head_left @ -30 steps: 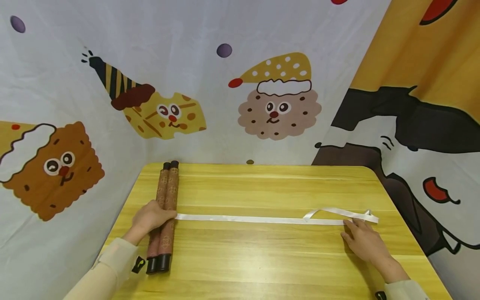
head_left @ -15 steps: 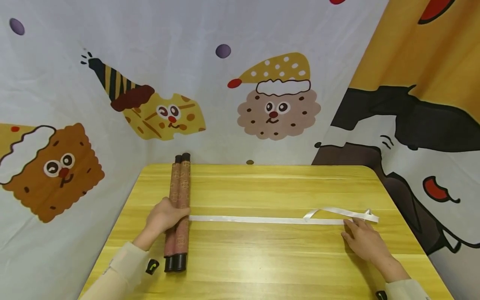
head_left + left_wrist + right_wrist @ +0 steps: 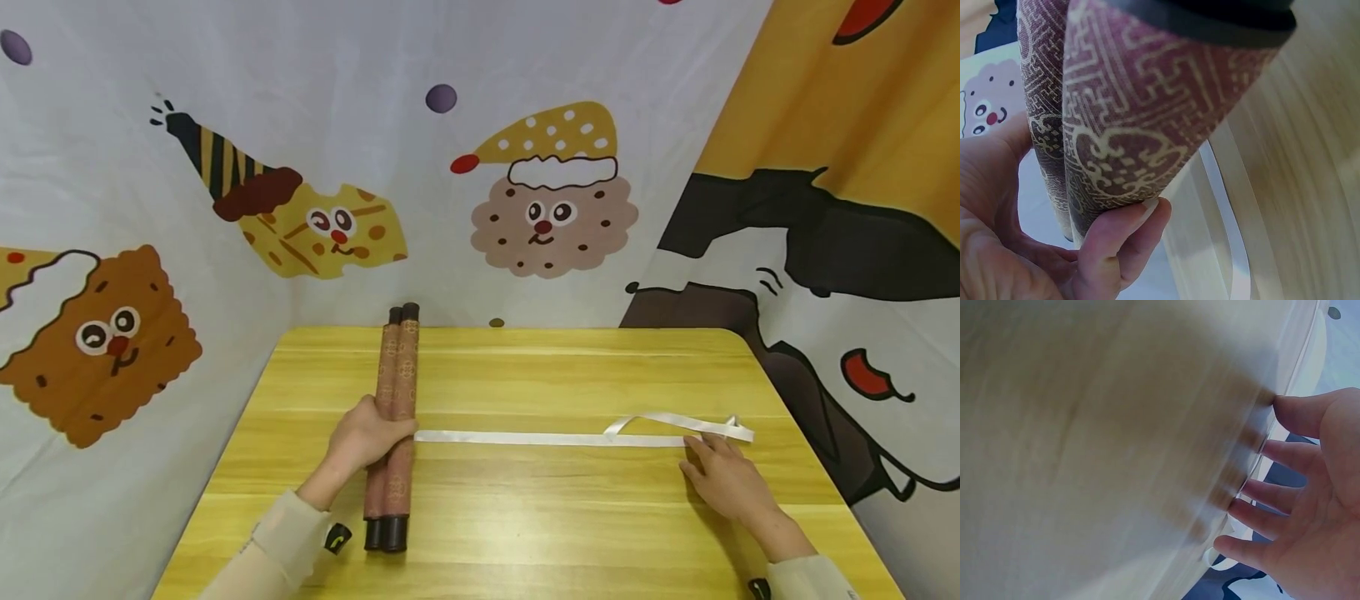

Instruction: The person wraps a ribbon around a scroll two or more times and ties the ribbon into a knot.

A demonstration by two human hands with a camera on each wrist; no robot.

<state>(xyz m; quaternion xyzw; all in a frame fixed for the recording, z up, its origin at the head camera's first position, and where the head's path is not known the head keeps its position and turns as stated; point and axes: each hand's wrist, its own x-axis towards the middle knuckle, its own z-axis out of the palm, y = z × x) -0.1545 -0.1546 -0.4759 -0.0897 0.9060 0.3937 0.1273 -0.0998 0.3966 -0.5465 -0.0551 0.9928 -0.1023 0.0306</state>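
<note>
Two scrolls (image 3: 406, 367) with patterned reddish-brown cloth backs and black end knobs stand side by side, running away from me left of the table's middle. My left hand (image 3: 363, 437) grips both around their middle, its thumb across the right one. Up close in the left wrist view, the cloth of a scroll (image 3: 1129, 112) shows gold fretwork. A white ribbon (image 3: 510, 437) runs flat from the scrolls to the right and doubles back in a loose fold. On its right end rest the fingertips of my right hand (image 3: 731, 483), fingers spread and fairly straight in the right wrist view.
The wood-grain table (image 3: 525, 517) has rounded far corners and meets a white curtain (image 3: 442, 283) printed with cartoon biscuits at the back. A yellow and black printed cloth (image 3: 840, 217) hangs along the right side.
My left hand has carried both scrolls rightward along the ribbon, so less ribbon shows between the hands. The right hand has stayed on the ribbon's right end.
</note>
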